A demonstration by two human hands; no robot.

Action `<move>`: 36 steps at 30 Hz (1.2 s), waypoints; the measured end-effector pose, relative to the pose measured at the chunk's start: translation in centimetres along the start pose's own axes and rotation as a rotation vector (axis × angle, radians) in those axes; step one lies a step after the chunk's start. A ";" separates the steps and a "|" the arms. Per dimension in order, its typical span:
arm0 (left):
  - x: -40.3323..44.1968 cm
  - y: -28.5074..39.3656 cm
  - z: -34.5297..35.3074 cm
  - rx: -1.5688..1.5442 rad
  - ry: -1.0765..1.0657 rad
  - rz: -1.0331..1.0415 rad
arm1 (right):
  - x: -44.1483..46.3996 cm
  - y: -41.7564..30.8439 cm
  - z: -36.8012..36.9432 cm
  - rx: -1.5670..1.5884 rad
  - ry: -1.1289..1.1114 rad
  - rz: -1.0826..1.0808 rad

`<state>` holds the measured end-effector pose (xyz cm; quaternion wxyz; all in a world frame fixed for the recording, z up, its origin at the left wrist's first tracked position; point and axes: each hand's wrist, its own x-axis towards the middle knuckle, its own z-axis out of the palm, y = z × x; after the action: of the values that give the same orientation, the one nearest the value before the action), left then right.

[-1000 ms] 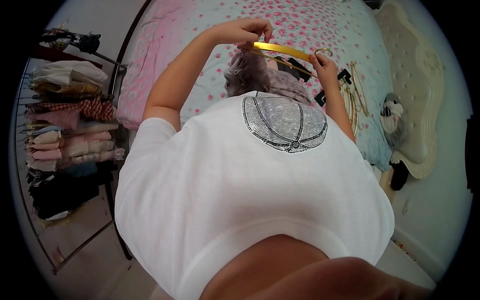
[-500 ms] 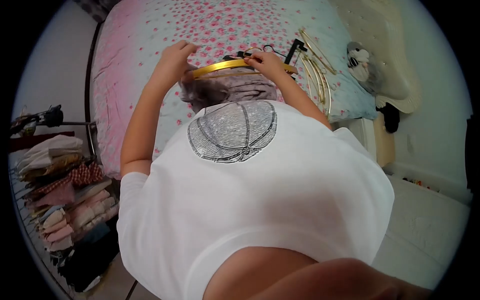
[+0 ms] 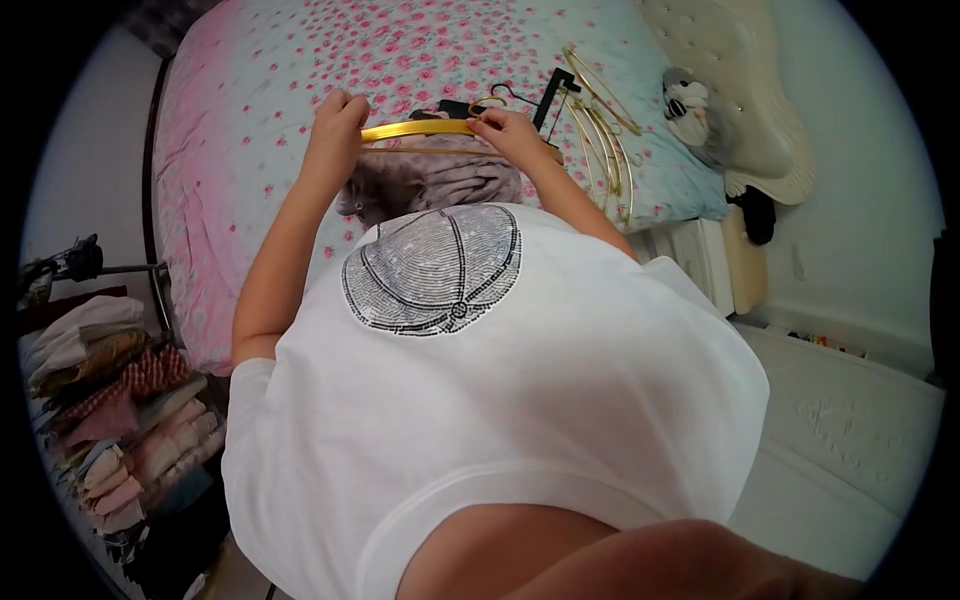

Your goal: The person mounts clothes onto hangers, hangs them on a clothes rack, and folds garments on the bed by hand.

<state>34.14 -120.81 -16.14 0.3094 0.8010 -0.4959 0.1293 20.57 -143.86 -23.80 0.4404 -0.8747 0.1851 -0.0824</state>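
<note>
Right hand (image 3: 508, 138): pinching the gold hanger (image 3: 418, 129) near its hook.
Left hand (image 3: 339, 128): curled at the hanger's left end; cannot tell what it grips.
Handling: hanger best kept level, cloth unsnagged.
Grey garment (image 3: 450, 184): bunched, near side of hanger.
Bed (image 3: 235, 150): more hangers (image 3: 608, 160), right.
Clothes rack (image 3: 132, 268): near left, garments (image 3: 165, 425) hung.

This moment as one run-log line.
Left hand: at end of gold hanger | right hand: pinching gold hanger | grey garment: bunched beside it | other hangers: on bed
</note>
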 end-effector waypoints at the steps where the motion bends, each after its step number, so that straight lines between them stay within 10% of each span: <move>1: 0.0 0.0 0.1 -0.032 -0.004 0.000 | 0.1 0.2 0.2 0.004 -0.004 -0.011; 15: -0.1 -2.2 1.3 -0.165 -0.106 -0.099 | 1.2 2.4 1.5 0.080 0.000 -0.078; 21: 0.8 -2.6 0.6 -0.900 -0.233 -0.631 | 1.5 2.6 -1.1 0.091 0.063 -0.101; 36: 1.3 -5.4 1.6 -0.661 -0.328 -0.499 | 1.0 -2.0 0.8 0.146 -0.057 -0.167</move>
<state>39.35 -121.04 -18.71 0.4878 0.7641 -0.3446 -0.2437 22.18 -142.58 -22.72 0.4995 -0.8547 0.0925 -0.1071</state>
